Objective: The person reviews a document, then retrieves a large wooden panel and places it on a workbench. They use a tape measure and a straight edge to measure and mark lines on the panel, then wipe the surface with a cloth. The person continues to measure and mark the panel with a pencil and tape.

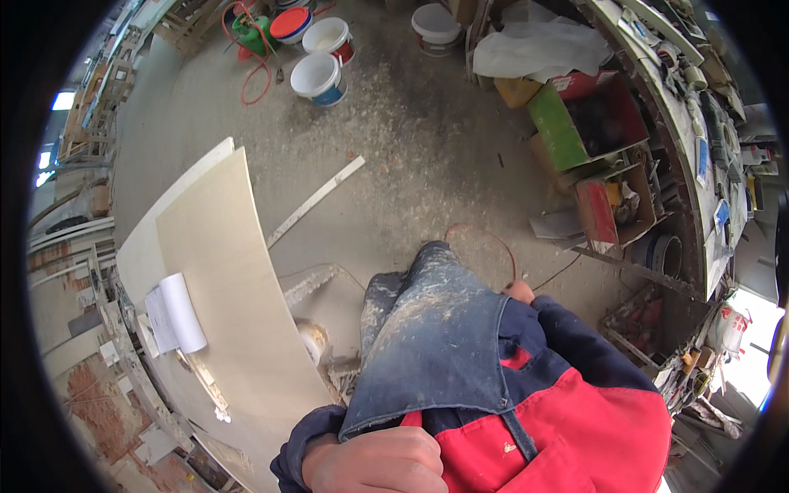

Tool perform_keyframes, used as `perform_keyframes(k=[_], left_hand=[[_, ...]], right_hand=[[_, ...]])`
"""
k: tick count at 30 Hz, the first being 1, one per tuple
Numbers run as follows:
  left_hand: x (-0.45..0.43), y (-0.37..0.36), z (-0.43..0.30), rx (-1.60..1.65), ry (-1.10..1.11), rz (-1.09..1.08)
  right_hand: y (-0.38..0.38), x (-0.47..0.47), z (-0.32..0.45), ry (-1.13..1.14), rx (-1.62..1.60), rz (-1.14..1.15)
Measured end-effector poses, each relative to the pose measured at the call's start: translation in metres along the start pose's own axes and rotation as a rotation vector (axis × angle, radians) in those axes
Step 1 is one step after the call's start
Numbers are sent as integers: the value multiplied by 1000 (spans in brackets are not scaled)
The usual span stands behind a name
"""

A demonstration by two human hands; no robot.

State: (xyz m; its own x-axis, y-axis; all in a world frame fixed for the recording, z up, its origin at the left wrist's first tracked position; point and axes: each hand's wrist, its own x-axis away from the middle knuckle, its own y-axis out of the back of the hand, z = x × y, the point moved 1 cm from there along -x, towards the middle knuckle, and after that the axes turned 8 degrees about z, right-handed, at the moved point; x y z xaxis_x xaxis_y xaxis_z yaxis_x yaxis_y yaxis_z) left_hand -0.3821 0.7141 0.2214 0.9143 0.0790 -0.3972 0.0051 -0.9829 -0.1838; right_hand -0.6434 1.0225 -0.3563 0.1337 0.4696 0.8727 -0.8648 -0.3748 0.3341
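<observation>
At the bottom of the view, my left hand (pixel 379 461) is bent in front of my chest with its fingers curled. Whether anything is inside it is hidden. My right hand (pixel 521 291) hangs beside the dusty denim apron (pixel 441 345), partly hidden by it. A thin red hose (pixel 502 241) on the floor runs up to that hand; whether the fingers grip it cannot be told. Left of me stands a table with large pale boards (pixel 228 271). On them lie an opened paper roll (pixel 183 313) with written sheets and a narrow plaster-crusted strip (pixel 206 382).
White buckets (pixel 318 77) and a green gas cylinder (pixel 253 34) with a red hose stand ahead. A white strip (pixel 317 200) lies on the floor. At right, open cardboard boxes (pixel 558 126) sit beside a long cluttered bench (pixel 684 148). Another bucket (pixel 313 339) is beside the boards.
</observation>
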Motion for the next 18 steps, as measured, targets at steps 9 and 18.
perform_keyframes(k=[9,18], left_hand=[[-1,-6,3,-72,-19,-28],[41,-42,-37,-301,-289,-422]], right_hand=[[27,11,35,48,65,38],[42,-43,41,103,191,172]])
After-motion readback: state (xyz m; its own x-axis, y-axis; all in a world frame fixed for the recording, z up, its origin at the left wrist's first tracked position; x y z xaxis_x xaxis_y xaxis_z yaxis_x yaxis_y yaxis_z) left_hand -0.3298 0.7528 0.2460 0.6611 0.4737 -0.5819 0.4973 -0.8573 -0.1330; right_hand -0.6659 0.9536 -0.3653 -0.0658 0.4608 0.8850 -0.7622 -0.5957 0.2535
